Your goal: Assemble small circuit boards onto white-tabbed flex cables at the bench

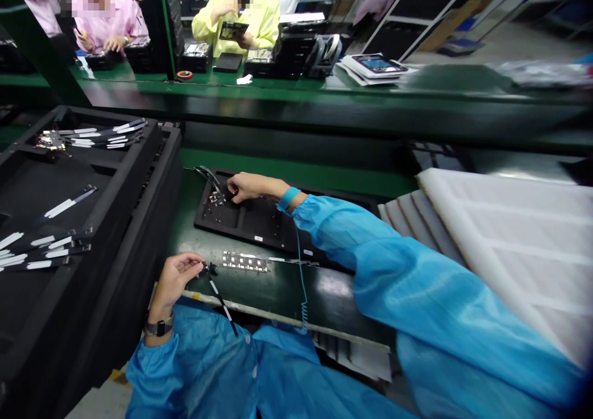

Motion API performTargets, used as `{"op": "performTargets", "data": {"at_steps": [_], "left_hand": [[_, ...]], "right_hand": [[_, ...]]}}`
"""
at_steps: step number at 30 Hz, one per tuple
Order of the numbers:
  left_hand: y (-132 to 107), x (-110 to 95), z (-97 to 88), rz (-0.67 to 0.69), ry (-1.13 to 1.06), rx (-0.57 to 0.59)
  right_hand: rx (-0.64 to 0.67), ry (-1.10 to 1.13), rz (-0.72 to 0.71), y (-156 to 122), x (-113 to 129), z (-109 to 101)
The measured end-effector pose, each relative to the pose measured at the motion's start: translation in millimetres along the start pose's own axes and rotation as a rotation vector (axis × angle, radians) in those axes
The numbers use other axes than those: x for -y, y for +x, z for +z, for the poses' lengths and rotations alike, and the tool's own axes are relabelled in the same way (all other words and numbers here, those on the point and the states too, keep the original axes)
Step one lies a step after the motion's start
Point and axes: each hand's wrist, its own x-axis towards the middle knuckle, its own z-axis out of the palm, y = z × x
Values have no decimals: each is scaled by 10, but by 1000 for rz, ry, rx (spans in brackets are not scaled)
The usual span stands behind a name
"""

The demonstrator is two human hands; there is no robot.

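My left hand [178, 277] pinches a thin black flex cable with white patches [220, 295] at its top end, just above the near edge of the green bench. My right hand [243, 186] reaches out over a black moulded tray [259, 221], fingers closed on a small part at the tray's far left corner, beside a bunch of curved flex cables [206, 175]. What exactly the right fingers hold is too small to name. A strip of small silvery parts [245, 261] lies on the bench between the two hands. A coiled blue wrist-strap cord [302, 289] hangs from my right wrist.
A tall black rack [92, 221] of trays holding several flex cables stands at the left. Stacked white foam sheets [509, 246] lie at the right. Across a green conveyor [324, 104], two people in pink and yellow work with black trays and devices.
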Motion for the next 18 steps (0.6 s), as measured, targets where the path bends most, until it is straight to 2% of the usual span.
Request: {"op": "performTargets", "data": {"at_steps": [6,10,13,15,18], "left_hand": [[3,3,-3,5,-4,-2],[-6,-5,-7,5,-23,-6],[-18,-4,-9,-3,-45,-9],[-22,12,-6,-14,-56,-8],[-21,77,9,-32,-63,2]], "right_hand": [[1,51,-69,-6,-48,-97],[-103,190,-195,-182,-94,-282],[-230,391,-275,-380,-119,-605],[-334,518,-251,-419,-127,-897],[-457,591,-111,-141,-74,-1365]]}}
